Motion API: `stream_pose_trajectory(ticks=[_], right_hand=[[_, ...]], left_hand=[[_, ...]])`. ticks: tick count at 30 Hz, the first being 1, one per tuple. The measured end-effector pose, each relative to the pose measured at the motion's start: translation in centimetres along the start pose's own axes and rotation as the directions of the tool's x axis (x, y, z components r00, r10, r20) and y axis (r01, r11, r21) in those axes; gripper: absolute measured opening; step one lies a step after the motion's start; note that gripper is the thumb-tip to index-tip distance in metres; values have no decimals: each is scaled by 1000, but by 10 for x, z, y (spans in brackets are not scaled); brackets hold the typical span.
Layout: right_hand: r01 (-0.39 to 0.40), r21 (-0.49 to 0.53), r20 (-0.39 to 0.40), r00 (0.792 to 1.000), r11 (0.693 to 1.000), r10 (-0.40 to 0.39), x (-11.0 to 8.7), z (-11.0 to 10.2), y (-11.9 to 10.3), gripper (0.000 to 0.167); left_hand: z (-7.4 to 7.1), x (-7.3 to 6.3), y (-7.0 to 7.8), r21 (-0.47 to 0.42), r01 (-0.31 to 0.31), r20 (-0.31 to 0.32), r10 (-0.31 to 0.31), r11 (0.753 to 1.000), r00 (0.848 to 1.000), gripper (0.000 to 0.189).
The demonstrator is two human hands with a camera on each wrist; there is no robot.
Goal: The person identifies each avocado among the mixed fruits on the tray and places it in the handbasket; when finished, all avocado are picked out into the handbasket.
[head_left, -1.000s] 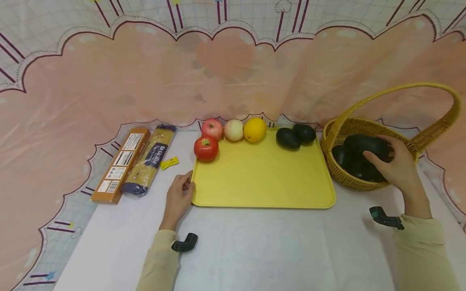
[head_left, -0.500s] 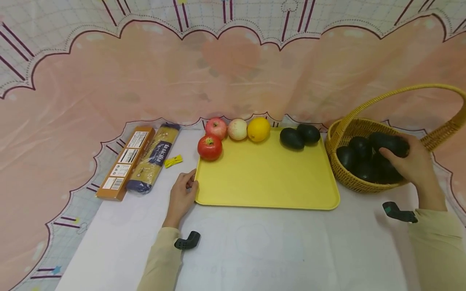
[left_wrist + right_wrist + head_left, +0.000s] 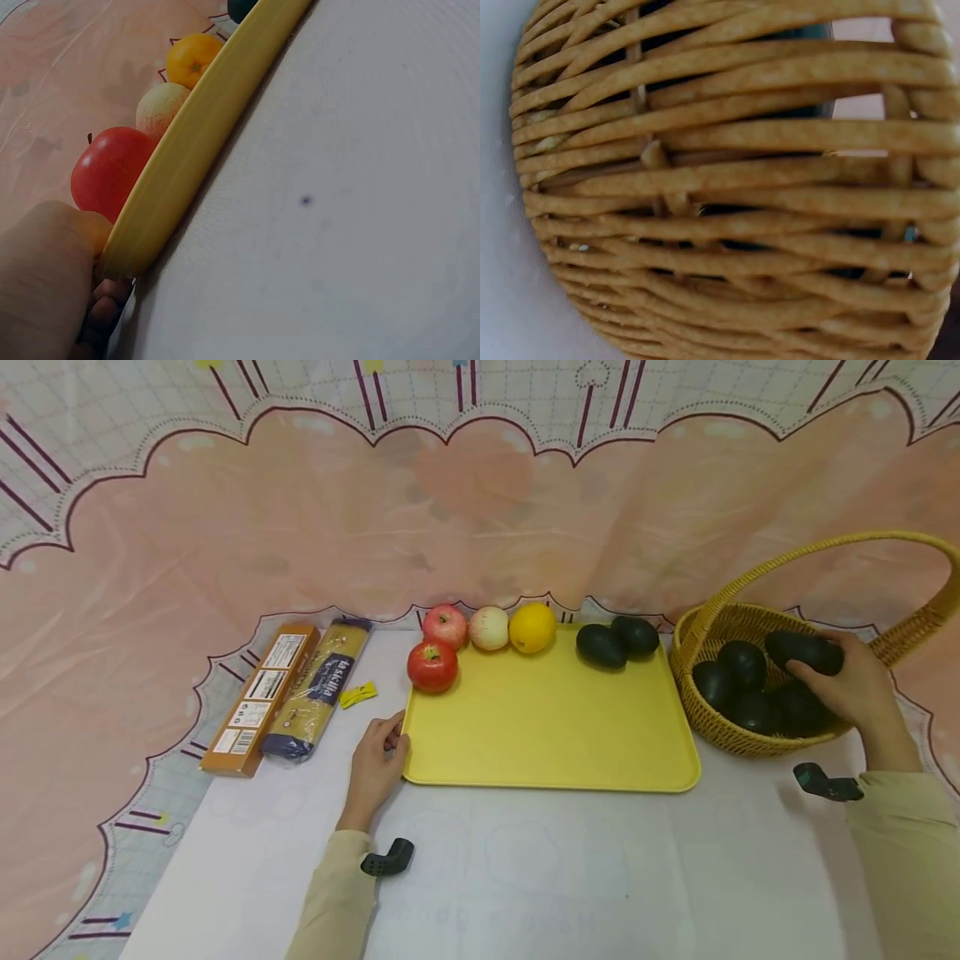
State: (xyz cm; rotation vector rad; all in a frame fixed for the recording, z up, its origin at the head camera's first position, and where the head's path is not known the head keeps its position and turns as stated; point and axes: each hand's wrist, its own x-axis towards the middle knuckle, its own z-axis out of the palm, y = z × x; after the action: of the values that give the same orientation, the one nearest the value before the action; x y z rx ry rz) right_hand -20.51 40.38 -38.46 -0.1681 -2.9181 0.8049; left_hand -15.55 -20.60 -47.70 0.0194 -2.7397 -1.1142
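In the head view my right hand (image 3: 855, 685) holds a dark avocado (image 3: 804, 652) between thumb and fingers, inside the wicker basket (image 3: 720, 735). Several more avocados (image 3: 753, 712) lie below and left of it in the basket. My left hand (image 3: 375, 764) grips the left rim of the yellow tray (image 3: 551, 727); the left wrist view has its thumb (image 3: 91, 229) at the rim and curled fingers (image 3: 105, 304) below. Basket weave (image 3: 742, 180) fills the right wrist view and hides the right hand there.
Along the tray's back are a tomato-like red fruit (image 3: 432, 665), a pink apple (image 3: 445, 627), a pale round fruit (image 3: 489, 628), an orange (image 3: 532, 627) and two avocados (image 3: 602, 646). To the left lie a box (image 3: 258, 702), a pasta packet (image 3: 318, 689) and a yellow sachet (image 3: 357, 694). The basket's tall handle (image 3: 840, 539) arches overhead.
My right hand has shifted right within the basket with the avocado, uncovering another avocado there. The left hand keeps its grip on the tray; the head view has swung slightly.
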Motion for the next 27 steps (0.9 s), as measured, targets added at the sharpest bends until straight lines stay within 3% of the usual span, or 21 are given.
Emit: stream_pose_trajectory(ticks=[14, 27], right_hand=[[30, -56, 41, 999, 998, -27, 11, 9, 10, 67], [44, -90, 102, 994, 995, -34, 17, 12, 13, 69]], left_hand=[[2, 0, -5, 0, -13, -3, 13, 1000, 1000, 39], [2, 0, -2, 9, -1, -9, 1, 1000, 1000, 39]])
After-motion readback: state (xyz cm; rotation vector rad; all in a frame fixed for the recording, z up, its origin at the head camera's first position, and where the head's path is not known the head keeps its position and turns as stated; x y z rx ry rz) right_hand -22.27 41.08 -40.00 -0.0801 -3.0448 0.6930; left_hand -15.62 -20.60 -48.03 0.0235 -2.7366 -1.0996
